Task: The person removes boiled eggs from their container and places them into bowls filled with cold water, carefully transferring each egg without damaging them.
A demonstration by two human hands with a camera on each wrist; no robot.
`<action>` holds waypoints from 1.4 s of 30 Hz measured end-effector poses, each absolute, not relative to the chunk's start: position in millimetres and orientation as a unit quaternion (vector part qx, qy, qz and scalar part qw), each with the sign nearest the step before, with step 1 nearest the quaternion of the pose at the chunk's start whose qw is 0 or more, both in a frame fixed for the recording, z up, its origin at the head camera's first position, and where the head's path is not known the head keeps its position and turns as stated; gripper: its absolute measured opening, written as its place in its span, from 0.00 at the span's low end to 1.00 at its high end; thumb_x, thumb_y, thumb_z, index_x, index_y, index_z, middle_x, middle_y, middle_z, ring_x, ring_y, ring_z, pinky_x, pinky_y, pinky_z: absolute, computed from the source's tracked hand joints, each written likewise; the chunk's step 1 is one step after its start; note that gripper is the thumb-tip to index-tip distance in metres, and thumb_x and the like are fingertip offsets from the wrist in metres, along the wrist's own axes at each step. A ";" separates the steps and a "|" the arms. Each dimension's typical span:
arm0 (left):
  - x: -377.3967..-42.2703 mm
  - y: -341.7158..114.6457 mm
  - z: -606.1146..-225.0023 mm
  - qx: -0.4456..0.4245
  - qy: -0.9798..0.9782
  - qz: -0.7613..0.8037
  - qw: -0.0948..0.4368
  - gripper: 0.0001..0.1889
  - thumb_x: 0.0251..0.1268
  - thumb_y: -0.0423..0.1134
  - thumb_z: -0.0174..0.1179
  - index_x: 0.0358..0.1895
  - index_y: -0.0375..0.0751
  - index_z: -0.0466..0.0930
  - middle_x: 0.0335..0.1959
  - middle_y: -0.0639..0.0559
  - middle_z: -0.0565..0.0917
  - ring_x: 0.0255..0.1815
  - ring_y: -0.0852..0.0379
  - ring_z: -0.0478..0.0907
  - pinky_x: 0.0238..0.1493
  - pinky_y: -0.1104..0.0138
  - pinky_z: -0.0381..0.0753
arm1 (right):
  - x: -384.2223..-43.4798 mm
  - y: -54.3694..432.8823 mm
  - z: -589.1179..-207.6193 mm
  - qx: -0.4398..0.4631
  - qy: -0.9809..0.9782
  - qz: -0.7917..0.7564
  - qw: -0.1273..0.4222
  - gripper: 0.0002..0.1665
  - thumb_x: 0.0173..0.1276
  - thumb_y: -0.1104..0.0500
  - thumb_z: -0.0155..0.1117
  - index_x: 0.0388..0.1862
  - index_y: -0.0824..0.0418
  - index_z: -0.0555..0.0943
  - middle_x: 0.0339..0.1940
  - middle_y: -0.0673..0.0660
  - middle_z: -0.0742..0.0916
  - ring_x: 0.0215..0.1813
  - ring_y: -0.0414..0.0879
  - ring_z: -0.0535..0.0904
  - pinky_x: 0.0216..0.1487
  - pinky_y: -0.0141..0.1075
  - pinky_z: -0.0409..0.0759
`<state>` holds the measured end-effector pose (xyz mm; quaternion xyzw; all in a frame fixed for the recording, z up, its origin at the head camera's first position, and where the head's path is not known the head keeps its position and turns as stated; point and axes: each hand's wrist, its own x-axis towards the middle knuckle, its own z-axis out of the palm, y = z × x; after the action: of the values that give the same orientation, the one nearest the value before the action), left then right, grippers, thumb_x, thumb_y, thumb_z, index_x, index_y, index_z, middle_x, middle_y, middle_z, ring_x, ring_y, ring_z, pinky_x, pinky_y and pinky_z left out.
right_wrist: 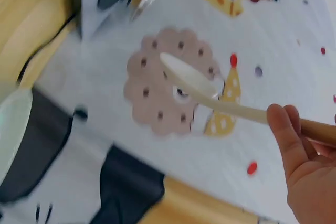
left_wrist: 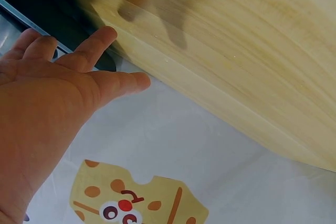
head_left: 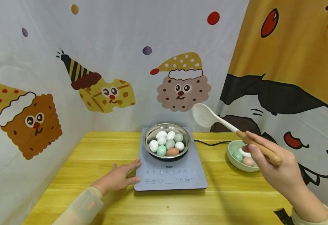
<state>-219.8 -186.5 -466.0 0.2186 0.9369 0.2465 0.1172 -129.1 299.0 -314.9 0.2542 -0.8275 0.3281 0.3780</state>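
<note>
My right hand [head_left: 279,165] grips the wooden handle of a white ladle [head_left: 204,115], raised above the table between a steel bowl and a green bowl. In the right wrist view the ladle [right_wrist: 191,80] shows against the printed backdrop. My left hand [head_left: 120,176] has its fingers extended, fingertips at the left edge of the induction cooker [head_left: 178,168]. On the cooker sits the steel bowl [head_left: 147,132] with several white, green, grey and brown eggs [head_left: 170,143]. At right the pale green bowl [head_left: 235,164] holds a few eggs [head_left: 248,161], partly hidden behind my right hand.
A black power cord [head_left: 212,144] runs from the cooker toward the green bowl. The wooden table [head_left: 105,206] ends against a hanging backdrop [head_left: 119,34] with cartoon prints. A dark object [head_left: 282,215] lies at the lower right near my right wrist.
</note>
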 end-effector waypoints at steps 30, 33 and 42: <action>-219.4 -187.9 -467.4 0.213 0.934 0.260 0.121 0.40 0.75 0.60 0.64 0.84 0.49 0.65 0.87 0.53 0.61 0.85 0.36 0.63 0.76 0.18 0.37 | -218.2 219.7 -345.7 0.440 -0.813 0.256 0.283 0.29 0.65 0.71 0.72 0.67 0.65 0.85 0.61 0.62 0.91 0.58 0.55 0.91 0.62 0.26 0.85; -219.5 -188.4 -467.6 0.212 0.934 0.262 0.123 0.40 0.75 0.60 0.64 0.84 0.49 0.64 0.87 0.53 0.61 0.85 0.36 0.63 0.76 0.18 0.36 | -227.1 217.7 -344.3 0.448 -0.819 0.224 0.281 0.30 0.67 0.70 0.72 0.68 0.64 0.84 0.61 0.61 0.91 0.56 0.56 0.92 0.55 0.37 0.91; -219.8 -187.9 -468.9 0.215 0.934 0.259 0.119 0.40 0.75 0.59 0.64 0.84 0.48 0.65 0.87 0.52 0.61 0.85 0.36 0.64 0.76 0.17 0.38 | -241.0 215.9 -328.1 0.454 -0.832 0.233 0.219 0.26 0.70 0.70 0.70 0.67 0.64 0.85 0.62 0.60 0.91 0.58 0.56 0.91 0.55 0.50 0.92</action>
<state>-219.8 -187.9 -468.9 0.2148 0.9341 0.2592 0.1193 -241.0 215.9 -328.1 0.4545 -0.8316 0.2325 0.2186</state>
